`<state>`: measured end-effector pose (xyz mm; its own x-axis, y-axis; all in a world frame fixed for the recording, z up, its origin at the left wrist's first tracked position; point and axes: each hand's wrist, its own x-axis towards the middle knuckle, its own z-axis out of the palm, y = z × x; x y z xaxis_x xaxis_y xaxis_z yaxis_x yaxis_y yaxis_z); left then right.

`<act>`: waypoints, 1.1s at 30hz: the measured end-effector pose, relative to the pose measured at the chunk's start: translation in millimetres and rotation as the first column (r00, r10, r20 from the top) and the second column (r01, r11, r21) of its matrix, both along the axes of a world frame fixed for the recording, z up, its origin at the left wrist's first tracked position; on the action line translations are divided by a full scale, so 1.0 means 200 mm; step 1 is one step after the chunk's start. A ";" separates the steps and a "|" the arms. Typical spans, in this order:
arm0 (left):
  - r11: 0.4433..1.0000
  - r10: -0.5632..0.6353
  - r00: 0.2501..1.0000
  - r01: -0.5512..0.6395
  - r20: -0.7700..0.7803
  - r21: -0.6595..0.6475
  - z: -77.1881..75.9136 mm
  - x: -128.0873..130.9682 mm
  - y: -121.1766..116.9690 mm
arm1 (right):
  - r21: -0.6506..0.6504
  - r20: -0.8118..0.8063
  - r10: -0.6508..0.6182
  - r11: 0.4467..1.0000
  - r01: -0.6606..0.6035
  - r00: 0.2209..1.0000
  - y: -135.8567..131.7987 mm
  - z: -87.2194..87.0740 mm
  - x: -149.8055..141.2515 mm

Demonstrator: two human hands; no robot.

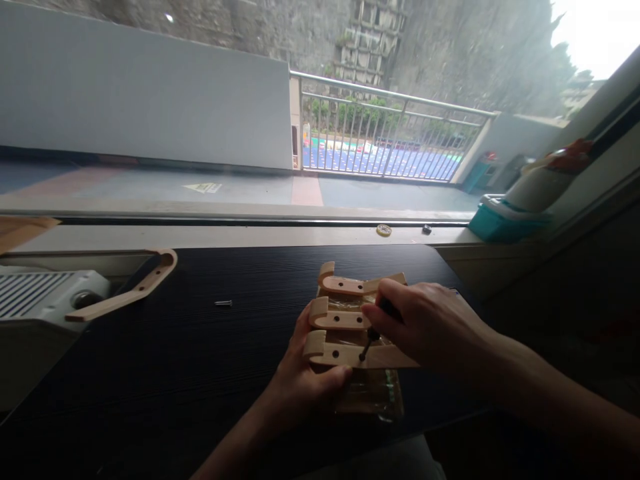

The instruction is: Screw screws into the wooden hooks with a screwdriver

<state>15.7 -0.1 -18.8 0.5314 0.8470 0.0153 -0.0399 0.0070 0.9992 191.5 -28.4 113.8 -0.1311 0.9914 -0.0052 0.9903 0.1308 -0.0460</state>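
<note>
My right hand (415,313) is closed round the dark handle of a screwdriver (370,343). Its tip meets the right-hand hole of the nearest curved wooden piece (345,357). Two similar pieces, a middle one (347,320) and a far one (350,287), lie roughly parallel behind it, with dark holes or screw heads in them. Under them is something wrapped in clear plastic (373,397). My left hand (305,373) grips the left end of the nearest piece, thumb along its front edge; its other fingers are partly hidden.
Loose screws (223,303) lie on the black table (200,373). Another curved wooden piece (135,290) rests at the table's left edge, by a white slatted appliance (45,297). On the windowsill are a yellowish roll (384,230), a small dark object (427,229) and a teal container (500,223).
</note>
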 end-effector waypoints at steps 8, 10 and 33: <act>0.999 0.019 1.000 -0.019 -0.002 0.050 0.00 0.00 0.00 | -0.187 -0.047 0.344 0.919 -0.346 0.938 0.00 0.17 -0.01; 0.998 0.016 1.000 -0.015 -0.015 0.059 0.00 0.00 0.00 | -0.210 -0.034 0.367 0.907 -0.365 0.930 0.01 0.18 -0.04; 0.999 -0.049 0.995 0.049 0.084 0.000 0.01 0.01 0.00 | -0.191 0.031 0.347 0.922 -0.335 0.937 0.02 0.14 -0.03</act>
